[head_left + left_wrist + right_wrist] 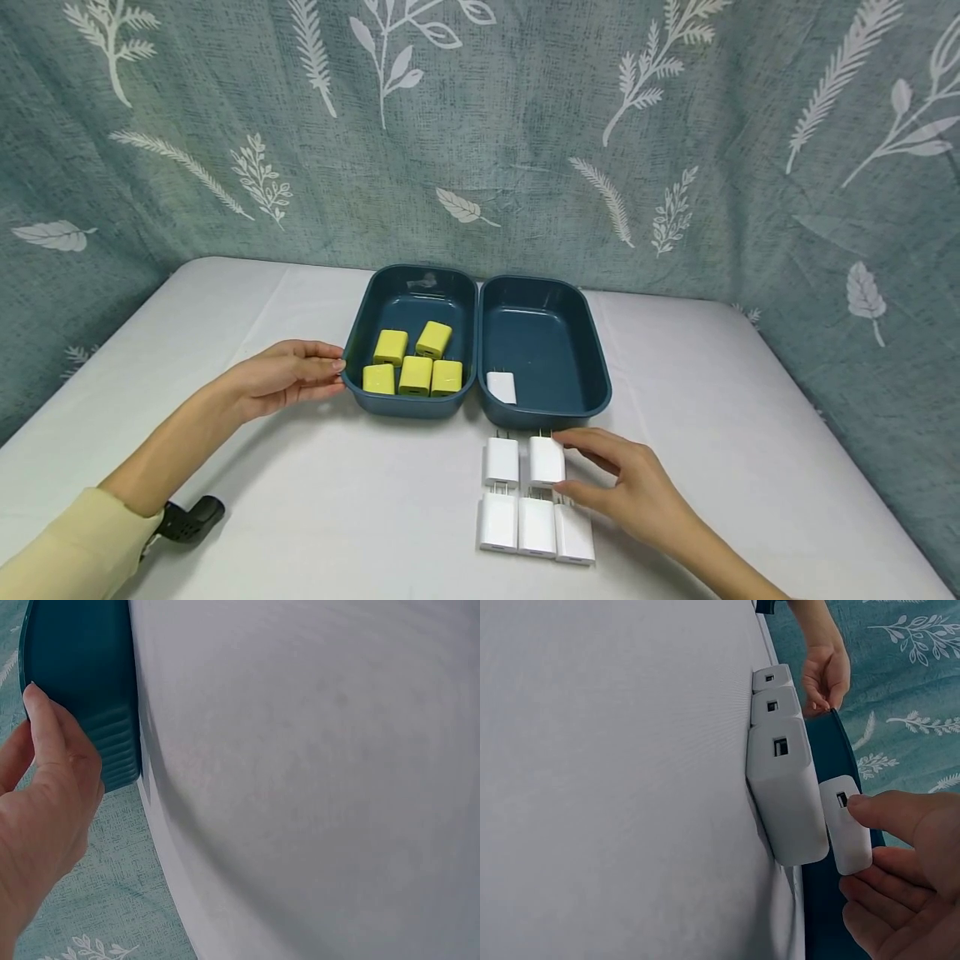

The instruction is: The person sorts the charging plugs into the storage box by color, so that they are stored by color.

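My right hand (626,479) pinches a white charger plug (547,461) between thumb and fingertips, just in front of the right blue bin (602,367); its metal prongs point toward the bin. The right wrist view shows the thumb beside the USB port of this plug (847,825). More white plugs (498,522) sit close by on the table. One white plug (501,387) lies inside the right bin. My left hand (288,375) touches the outer left rim of the left blue bin (408,406) with fairly straight fingers. That bin holds several yellow plugs (416,375).
The two bins stand side by side at the back of a table with a white cloth (337,500). Behind it hangs a green leaf-print curtain (525,208). A black device (191,521) is strapped at the left wrist, near the pale sleeve (82,542).
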Demonstrator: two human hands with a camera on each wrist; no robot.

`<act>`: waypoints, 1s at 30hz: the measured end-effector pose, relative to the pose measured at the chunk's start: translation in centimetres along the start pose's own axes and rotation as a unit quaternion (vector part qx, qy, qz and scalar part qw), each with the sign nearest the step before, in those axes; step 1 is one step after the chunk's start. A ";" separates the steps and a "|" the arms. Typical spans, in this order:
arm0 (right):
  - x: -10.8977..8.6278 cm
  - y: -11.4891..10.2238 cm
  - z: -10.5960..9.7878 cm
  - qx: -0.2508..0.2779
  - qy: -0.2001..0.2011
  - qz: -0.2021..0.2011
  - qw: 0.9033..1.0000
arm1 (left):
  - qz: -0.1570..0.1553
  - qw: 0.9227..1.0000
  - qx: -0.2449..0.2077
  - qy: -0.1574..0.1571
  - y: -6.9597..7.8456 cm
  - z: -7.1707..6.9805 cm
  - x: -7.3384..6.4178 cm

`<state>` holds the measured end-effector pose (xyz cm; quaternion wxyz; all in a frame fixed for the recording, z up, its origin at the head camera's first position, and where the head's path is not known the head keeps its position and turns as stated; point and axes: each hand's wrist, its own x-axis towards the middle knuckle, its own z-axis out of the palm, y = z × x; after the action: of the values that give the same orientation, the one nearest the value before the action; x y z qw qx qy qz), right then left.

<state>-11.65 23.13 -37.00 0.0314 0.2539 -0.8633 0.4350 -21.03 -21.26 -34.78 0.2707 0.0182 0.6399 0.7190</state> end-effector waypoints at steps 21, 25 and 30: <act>-0.3 -0.9 -0.4 -0.002 -0.003 -0.010 1.000 | 0.002 1.000 0.002 -0.003 0.1 0.1 0.1; -0.4 -1.4 -0.5 -0.011 0.001 -0.020 1.000 | 0.002 1.000 0.002 -0.002 0.1 0.1 0.1; -0.3 -1.9 -0.7 -0.019 0.006 -0.041 0.999 | -0.002 1.000 0.001 -0.001 0.1 0.1 0.0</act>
<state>-10.62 22.87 -35.24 0.0588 0.2859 -0.8601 0.4185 -21.04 -21.19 -34.72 0.2726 0.0186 0.6406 0.7176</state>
